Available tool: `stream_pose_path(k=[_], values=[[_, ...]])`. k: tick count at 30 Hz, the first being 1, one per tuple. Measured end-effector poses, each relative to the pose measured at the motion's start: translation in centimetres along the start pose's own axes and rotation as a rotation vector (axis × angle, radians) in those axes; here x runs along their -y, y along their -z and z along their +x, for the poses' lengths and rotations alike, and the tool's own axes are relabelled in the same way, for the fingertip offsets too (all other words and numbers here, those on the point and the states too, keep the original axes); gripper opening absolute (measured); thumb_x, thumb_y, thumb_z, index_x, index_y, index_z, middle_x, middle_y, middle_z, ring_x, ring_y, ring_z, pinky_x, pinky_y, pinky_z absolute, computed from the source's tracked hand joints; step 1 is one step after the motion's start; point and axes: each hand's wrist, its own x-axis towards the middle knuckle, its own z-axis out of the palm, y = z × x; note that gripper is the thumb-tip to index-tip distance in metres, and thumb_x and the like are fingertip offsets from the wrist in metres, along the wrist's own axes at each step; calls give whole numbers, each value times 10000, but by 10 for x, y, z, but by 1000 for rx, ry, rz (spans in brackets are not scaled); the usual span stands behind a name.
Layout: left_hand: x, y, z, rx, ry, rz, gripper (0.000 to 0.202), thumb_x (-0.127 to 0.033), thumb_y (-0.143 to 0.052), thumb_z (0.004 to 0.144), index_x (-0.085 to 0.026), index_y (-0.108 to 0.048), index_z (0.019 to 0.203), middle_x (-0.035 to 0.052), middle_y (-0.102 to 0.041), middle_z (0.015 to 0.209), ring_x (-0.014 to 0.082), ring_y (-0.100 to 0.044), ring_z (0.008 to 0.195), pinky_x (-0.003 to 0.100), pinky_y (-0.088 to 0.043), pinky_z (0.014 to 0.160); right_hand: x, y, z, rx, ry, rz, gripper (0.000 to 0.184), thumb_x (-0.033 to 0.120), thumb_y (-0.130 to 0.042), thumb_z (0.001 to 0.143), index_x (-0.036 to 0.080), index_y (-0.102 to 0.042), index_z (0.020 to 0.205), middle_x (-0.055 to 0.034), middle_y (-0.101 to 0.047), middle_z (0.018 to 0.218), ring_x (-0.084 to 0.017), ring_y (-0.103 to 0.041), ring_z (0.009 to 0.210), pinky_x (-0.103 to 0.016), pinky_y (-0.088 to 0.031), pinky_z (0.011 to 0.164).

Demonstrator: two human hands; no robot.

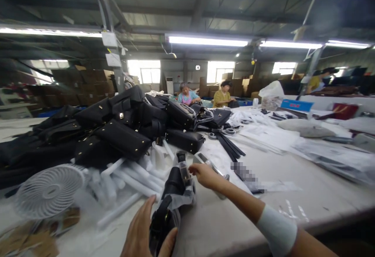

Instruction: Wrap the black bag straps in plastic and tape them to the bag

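A black handbag [174,184], partly covered in clear plastic film and white wrapping, lies on the table in front of me. My left hand [143,229] grips its near end, thumb on one side and fingers on the other, around a black handle [160,222]. Beside the bag's far end, my right hand [205,175] is closed in a pinch, close against the clear film [184,171]. What its fingertips hold is too small to make out. A pale sleeve cuff [277,225] covers part of my right forearm.
Black bags [123,138] are heaped at the left and back. White foam rolls [131,177] and a white fan [51,190] lie left of my hands. Black straps [230,147], tape rolls [230,131] and plastic sheets [328,159] spread rightward. Two people [222,95] sit across the table.
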Motion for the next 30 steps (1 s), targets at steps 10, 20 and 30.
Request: stream_pose_path(k=[10,20,30], values=[[-70,-55,59,458,-95,-236,224,-141,-538,844,-106,-721,967,258,-691,990,423,-621,1008,595,-369,945,-30,-21,-15,169,-4,105,555,-3,-561,706,191,-646,1219,-97,-714,1158,-247,-666,1058,-323,-496,913],[-75,-43,117,680,68,-359,195,-89,-679,656,-229,-673,520,30,-563,505,258,-610,633,348,-419,720,-56,-14,-7,305,74,426,391,130,-728,735,147,-688,1124,-68,-747,939,-212,-707,856,-299,-566,767],[-37,35,172,515,807,-1231,213,-147,-743,816,-86,-724,1019,75,-726,808,131,-668,683,178,-548,638,-39,27,1,-155,199,638,506,455,-461,972,153,-474,1377,-139,-671,1145,-215,-692,927,-419,-561,869]])
